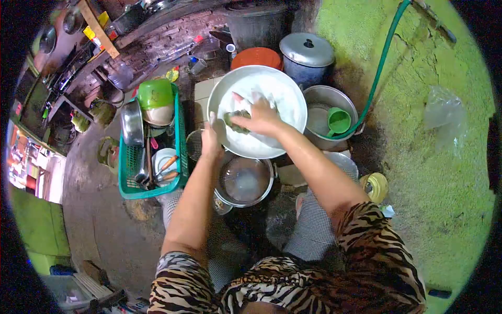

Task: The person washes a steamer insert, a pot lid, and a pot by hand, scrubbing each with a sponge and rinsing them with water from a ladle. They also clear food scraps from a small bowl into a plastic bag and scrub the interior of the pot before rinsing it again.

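Note:
A wide, pale metal basin (298,123) is tilted towards me, its inside bright white. My left hand (210,140) grips its left rim, fingers closed over the edge. Inside the basin, my right hand (261,116) presses a greenish-brown scrubbing pad (238,124) against the surface; its fingers are partly blurred. Directly below is a round metal pan (270,193) with cloudy liquid in it. To the right, a grey metal pot (352,104) contains a green plastic dipper (339,120).
A teal basket (125,192) at left holds a green bowl (156,94), a steel bowl (132,123) and utensils. Behind the basin stand a lidded pot (307,49), an orange-red tub (256,57) and a dark bucket (256,29). A green hose (383,63) hangs along the right wall.

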The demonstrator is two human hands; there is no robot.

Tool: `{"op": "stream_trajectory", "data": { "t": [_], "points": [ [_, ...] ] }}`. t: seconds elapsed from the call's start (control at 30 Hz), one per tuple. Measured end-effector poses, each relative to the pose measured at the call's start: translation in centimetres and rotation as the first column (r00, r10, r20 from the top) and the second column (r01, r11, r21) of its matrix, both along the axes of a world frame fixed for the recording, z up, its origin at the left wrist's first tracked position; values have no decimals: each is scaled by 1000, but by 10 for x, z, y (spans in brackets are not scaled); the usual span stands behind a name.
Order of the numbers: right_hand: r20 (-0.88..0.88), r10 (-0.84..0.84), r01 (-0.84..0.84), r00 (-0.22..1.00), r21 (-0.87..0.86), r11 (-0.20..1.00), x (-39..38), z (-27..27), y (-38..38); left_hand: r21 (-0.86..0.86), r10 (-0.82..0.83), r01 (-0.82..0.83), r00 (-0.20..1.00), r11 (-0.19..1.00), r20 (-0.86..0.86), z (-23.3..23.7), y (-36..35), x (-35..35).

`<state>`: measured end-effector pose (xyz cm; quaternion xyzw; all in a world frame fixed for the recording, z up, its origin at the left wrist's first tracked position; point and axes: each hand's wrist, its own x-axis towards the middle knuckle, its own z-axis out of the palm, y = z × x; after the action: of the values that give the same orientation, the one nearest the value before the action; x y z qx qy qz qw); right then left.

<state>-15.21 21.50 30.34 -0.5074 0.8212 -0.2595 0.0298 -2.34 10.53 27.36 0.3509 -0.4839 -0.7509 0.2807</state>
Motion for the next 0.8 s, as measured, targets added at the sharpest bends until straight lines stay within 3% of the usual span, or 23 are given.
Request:
{"op": "stream_trajectory", "data": {
  "t": [0.03,0.07,0.1,0.13,0.17,0.23,0.27,0.3,0.37,0.43,0.47,0.5,0.57,0.63,0.67,0.7,0.73,0.77,0.8],
  "points": [
    [-89,-69,71,994,23,997,9,-3,0,-61,33,-31,999,998,30,3,4,2],
    [34,-176,177,984,-21,984,9,-3,-2,21,61,-63,996,998,63,6,6,3],
    [151,-274,284,950,-50,957,8,2,-3,11,66,-66,996,998,-60,4,5,3],
    [142,-346,371,927,-222,902,4,-3,-3,-24,93,-96,990,995,-102,4,4,3],
    [137,-341,364,930,-220,905,6,-5,-5,-36,108,-113,987,993,-123,4,4,4],
    [228,-140,211,964,-327,921,27,-7,-4,-57,73,-84,984,995,-160,6,4,5],
    [176,-128,192,976,-420,887,41,-18,-12,-67,20,-32,985,997,-174,6,3,4],
    [-62,4,-35,998,-516,856,53,-20,-13,-39,16,-32,934,999,-358,-21,-6,-7],
    [-264,-33,-140,964,-609,781,44,-37,-26,-151,12,-52,966,987,-257,-27,1,-5],
    [84,-139,156,987,-253,955,8,-31,-25,-150,-40,39,999,988,-6,-5,9,3],
    [120,-74,121,990,-461,879,-16,-25,-24,-231,-59,45,997,972,-54,-7,12,0],
    [63,-201,206,978,-490,847,-26,-15,-19,-228,-64,49,996,972,-58,-9,10,-3],
    [129,-83,134,988,-462,877,-14,-14,-14,-378,-137,130,990,917,8,-24,-1,-3],
    [2,96,-70,995,-667,742,37,-16,-22,-333,-157,145,988,932,-9,-34,-12,-8],
    [-295,95,-257,951,-581,772,33,-20,-25,-277,-147,134,989,951,-29,-25,-7,-2],
    [-283,91,-248,955,-588,770,28,-16,-25,-223,-141,129,989,966,-37,-12,-2,8],
    [-162,-28,-57,986,-496,866,19,-8,-24,-270,-81,83,997,959,20,23,21,14],
    [-66,-159,123,985,-377,918,2,1,-26,-312,-97,112,993,943,64,14,12,13],
    [-15,-268,227,963,-487,843,-15,4,-25,-302,-49,57,998,951,32,9,9,9]
  ]
}}
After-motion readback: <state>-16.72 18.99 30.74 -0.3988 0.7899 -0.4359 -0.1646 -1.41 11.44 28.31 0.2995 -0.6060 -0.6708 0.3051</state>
